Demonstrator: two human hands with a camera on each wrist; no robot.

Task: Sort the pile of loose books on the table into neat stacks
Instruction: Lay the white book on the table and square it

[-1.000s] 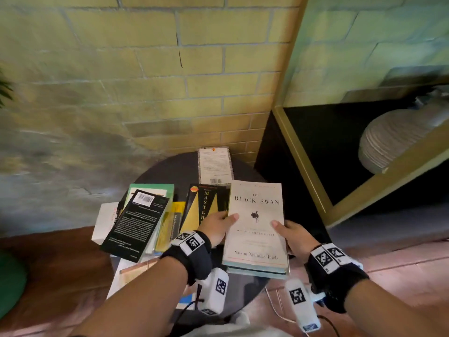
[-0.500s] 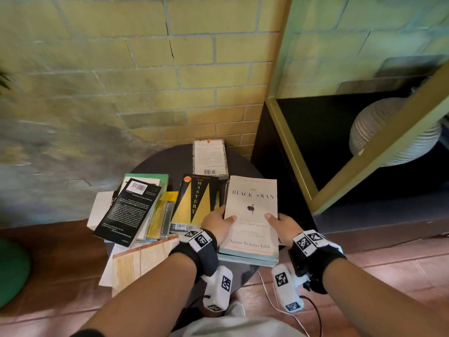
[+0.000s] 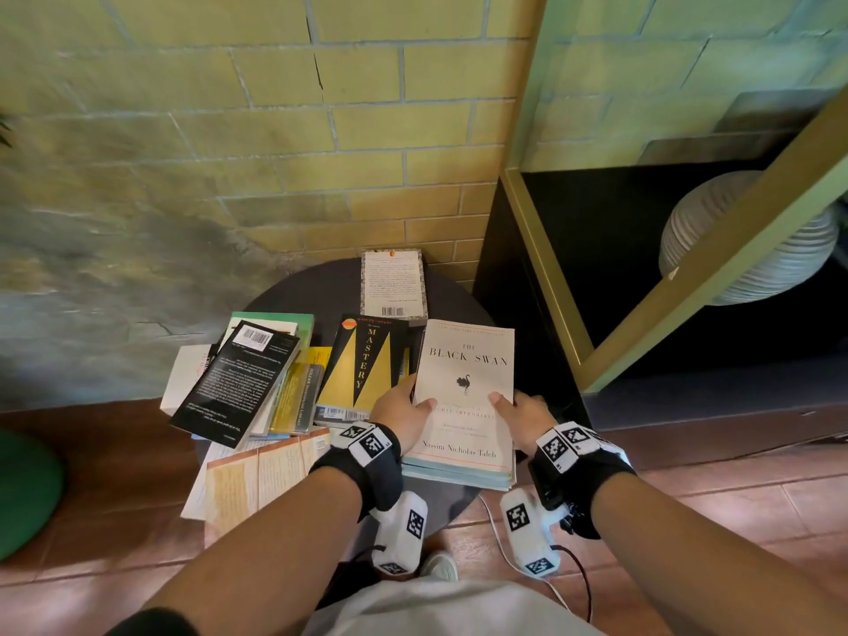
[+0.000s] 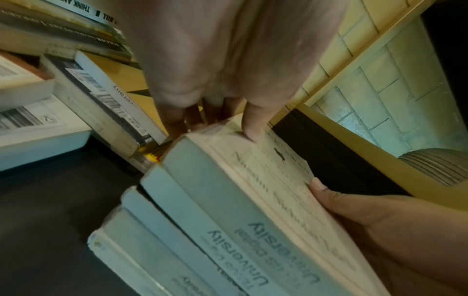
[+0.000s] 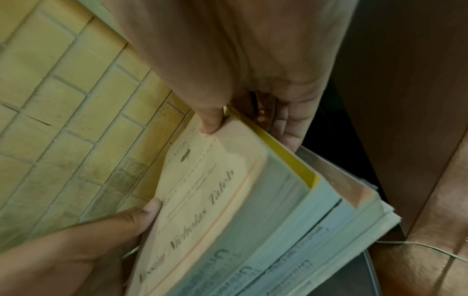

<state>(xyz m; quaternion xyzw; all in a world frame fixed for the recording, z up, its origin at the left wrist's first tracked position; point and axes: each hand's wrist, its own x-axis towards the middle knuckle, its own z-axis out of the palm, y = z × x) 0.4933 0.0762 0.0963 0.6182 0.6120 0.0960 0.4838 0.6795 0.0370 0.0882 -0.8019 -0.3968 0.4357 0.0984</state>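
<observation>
Thumbs are laid on the cover of The Black Swan [image 3: 465, 397] from both sides: the left hand [image 3: 400, 408] grasps its left edge and the right hand [image 3: 523, 415] its right edge, fingers tucked under. Only the wrist views reveal what lies beneath: pale blue-grey University volumes [image 4: 228, 230], squared under the held book, and a yellow cover [image 5: 286, 154] just below it. This stack sits at the near right of the round dark desk [image 3: 321, 291]. Mastery [image 3: 362, 364] lies just left, the loose pile [image 3: 248, 383] further left, one back-cover-up book [image 3: 393, 282] beyond. Compared with a second earlier, the grasp is unchanged.
</observation>
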